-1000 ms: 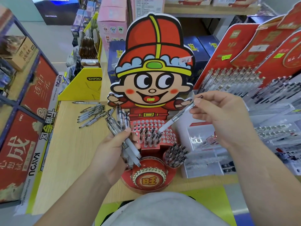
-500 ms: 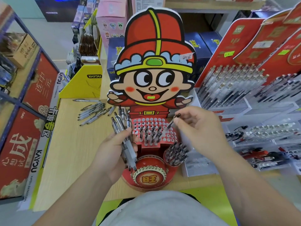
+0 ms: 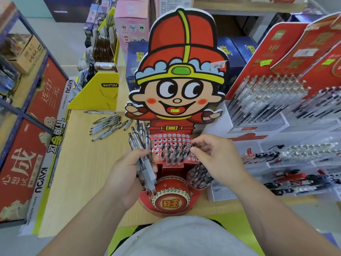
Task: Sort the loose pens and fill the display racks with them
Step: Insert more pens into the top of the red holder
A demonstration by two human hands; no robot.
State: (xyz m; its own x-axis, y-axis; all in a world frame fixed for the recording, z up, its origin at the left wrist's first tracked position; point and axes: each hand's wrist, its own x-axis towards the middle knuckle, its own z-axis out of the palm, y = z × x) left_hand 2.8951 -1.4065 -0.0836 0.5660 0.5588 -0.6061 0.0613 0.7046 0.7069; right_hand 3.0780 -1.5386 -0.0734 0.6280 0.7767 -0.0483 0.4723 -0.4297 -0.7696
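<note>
Rack (image 3: 166, 138) faces upward so its holes accept pens tip-first. Loose pens (image 3: 107, 126) wait at 10 o'clock. Left hand (image 3: 127, 172), at 8 o'clock, clamps a bundle (image 3: 145, 163) as ready stock. Right hand (image 3: 217, 159), at 3 o'clock, pinches one pen (image 3: 191, 146) by its top, apparently to seat it.

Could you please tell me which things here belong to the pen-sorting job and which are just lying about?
Part of the job:
- pen bundle gripped in the left hand
- single pen pinched by the right hand
- red holed rack
- loose pens on the table

Just lying about:
- yellow box
- pink box
- cardboard carton
- blue boxes
</note>
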